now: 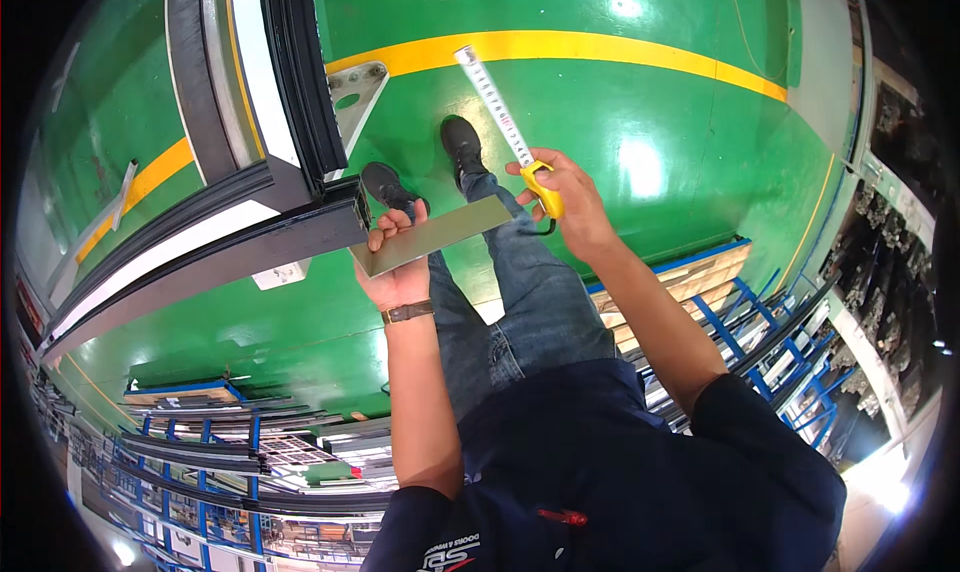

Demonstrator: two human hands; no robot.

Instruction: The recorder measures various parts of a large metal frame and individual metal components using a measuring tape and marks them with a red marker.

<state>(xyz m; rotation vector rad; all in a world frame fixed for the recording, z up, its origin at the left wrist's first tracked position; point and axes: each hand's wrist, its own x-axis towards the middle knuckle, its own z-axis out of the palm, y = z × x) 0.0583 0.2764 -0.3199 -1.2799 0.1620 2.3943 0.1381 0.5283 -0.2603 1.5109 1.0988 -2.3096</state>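
Observation:
My left hand (397,284) is closed around a flat metal angle piece (445,232) with a greenish-grey sheen. The strip points up and to the right, above my legs. Its left end lies right beside the end of a dark window or door frame profile (325,227); whether they touch I cannot tell. In my right hand (575,200) is a yellow tape measure (541,187), gripped by its case. The white blade (497,110) is drawn out, angled up and left, with its tip free in the air. A black wrist strap hangs from the case.
The large dark-and-white frame continues upward and to the left, with a grey metal bracket (357,102) beside it. A yellow line (560,45) crosses the green floor (700,142). Blue racks (205,442) of long profiles stand lower left, with more racking at the right.

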